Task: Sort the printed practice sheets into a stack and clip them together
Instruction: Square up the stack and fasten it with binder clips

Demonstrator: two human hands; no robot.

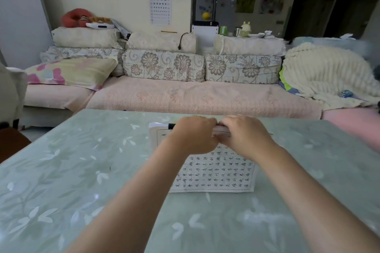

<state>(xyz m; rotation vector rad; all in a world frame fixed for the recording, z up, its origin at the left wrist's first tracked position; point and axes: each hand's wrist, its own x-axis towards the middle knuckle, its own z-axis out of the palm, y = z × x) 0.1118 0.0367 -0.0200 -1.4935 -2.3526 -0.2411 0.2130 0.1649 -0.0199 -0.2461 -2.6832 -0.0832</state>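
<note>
The sheets lie in one stack on the green flowered worktop, printed side up, near edge toward the person. At the far edge a black clip sits on the left corner, partly hidden by the left hand. The right hand is just beside it, the two hands touching over the middle of that far edge. Both hands are curled closed over the paper there, but what the fingers pinch underneath cannot be told; they may be working a second clip or squaring the edge.

To do this step well, I judge the far edge should be kept flush while one hand pins the stack flat and the other presses the clip fully on, so no sheet slips out. Beyond the worktop stands a sofa, well apart.
</note>
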